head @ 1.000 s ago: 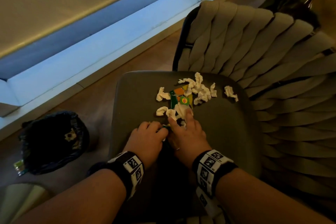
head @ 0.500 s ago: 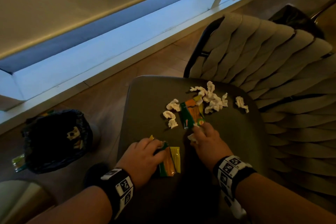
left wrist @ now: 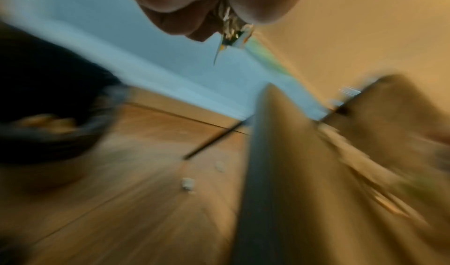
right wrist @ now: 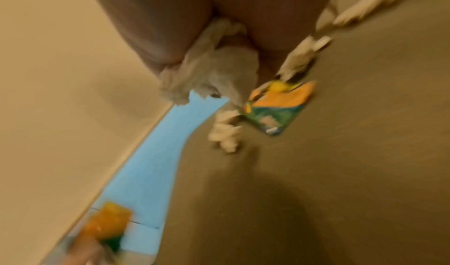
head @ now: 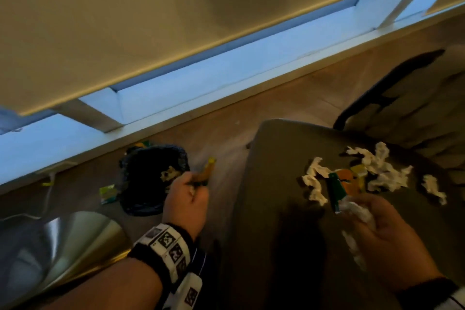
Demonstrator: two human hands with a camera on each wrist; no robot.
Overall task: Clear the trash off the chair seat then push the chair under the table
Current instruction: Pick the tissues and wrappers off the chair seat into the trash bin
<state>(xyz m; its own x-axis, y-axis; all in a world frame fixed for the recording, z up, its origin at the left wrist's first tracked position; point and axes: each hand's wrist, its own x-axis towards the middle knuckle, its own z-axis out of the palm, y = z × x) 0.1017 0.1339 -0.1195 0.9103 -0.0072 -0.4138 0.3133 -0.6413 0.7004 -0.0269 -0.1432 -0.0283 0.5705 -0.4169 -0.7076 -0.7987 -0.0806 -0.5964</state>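
left hand (head: 187, 196) pinches an orange wrapper (head: 207, 171) beside the bin (head: 151, 178). right hand (head: 385, 236) grips crumpled tissue (head: 357, 210) above the chair seat (head: 276, 209).

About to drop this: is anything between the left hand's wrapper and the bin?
Nothing visible. The left hand grips the orange wrapper over bare floor beside the black-lined bin, whose mouth is open. The chair seat lies on the hand's other side, away from the bin.
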